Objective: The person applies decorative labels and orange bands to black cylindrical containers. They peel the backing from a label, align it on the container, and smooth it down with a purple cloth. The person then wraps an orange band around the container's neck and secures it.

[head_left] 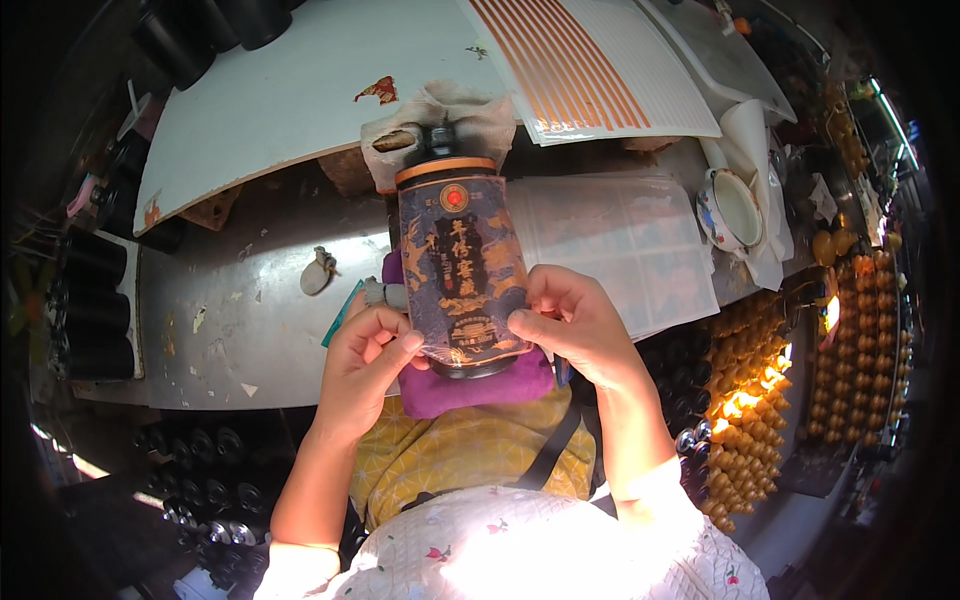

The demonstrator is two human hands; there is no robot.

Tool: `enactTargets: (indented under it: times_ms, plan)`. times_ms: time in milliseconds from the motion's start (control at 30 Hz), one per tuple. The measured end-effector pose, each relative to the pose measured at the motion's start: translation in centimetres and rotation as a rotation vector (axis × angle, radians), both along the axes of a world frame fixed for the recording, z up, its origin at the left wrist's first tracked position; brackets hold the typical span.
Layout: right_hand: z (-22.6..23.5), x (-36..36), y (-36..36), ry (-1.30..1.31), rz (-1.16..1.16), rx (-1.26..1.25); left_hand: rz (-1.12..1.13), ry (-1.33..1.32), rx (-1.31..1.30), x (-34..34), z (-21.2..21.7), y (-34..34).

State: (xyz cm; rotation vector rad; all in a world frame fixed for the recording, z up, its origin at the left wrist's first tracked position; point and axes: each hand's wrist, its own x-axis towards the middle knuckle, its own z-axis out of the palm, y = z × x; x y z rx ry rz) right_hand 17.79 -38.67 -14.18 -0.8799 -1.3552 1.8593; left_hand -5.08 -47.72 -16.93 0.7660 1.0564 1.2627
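Observation:
A dark bottle (pixel 436 166) with a copper-coloured band near its shoulder lies tilted in front of me, its black neck toward a cloth-covered support (pixel 490 115). Around its body sits a dark blue and gold patterned label (pixel 490 250) with a red emblem. My left hand (pixel 368 352) pinches the label's lower left edge, thumb on the front and fingers curled behind. At the lower right edge, my right hand (pixel 570 318) pinches it in the same way. The fingertips behind the bottle are hidden. A purple cloth (pixel 475 393) lies under the bottle's base, over my lap.
A white board (pixel 300 95) spans the far side, with orange-striped sheets (pixel 560 65) on it. Stacked translucent printed sheets (pixel 620 245) lie right, beside an enamel mug (pixel 735 210). A small grey cloth bundle (pixel 318 272) rests on the metal table (pixel 230 340). Black containers (pixel 95 305) stand left; golden bottles (pixel 750 440) fill the right.

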Motion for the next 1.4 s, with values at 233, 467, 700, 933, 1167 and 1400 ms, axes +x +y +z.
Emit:
enactTargets:
  times_ms: [233, 467, 700, 933, 1167, 1400]
  plan:
    - [0.0, -0.2, 0.2, 0.056, -0.003, -0.050, -0.006, 0.113, -0.001, 0.1, 0.2, 0.0]
    - [0.0, -1.4, 2.0, 0.064, -0.103, -0.067, 0.101, 0.000, 0.027, 0.4, 1.6, 2.6]
    - [-0.3, -2.9, 5.4, 0.099, -0.148, -0.055, 0.246, -0.119, 0.052, 0.7, 1.6, 6.5]
    - [-0.6, -3.6, 6.2, 0.030, -0.180, 0.097, 0.272, -0.122, 0.060, 0.9, 1.5, 7.2]
    - [0.0, -4.1, 5.5, 0.049, -0.248, 0.199, 0.292, -0.062, 0.075, 0.9, 1.6, 7.3]
    - [0.0, -4.0, 5.5, 0.043, -0.264, 0.211, 0.377, -0.029, 0.187, 1.5, 1.6, 7.2]
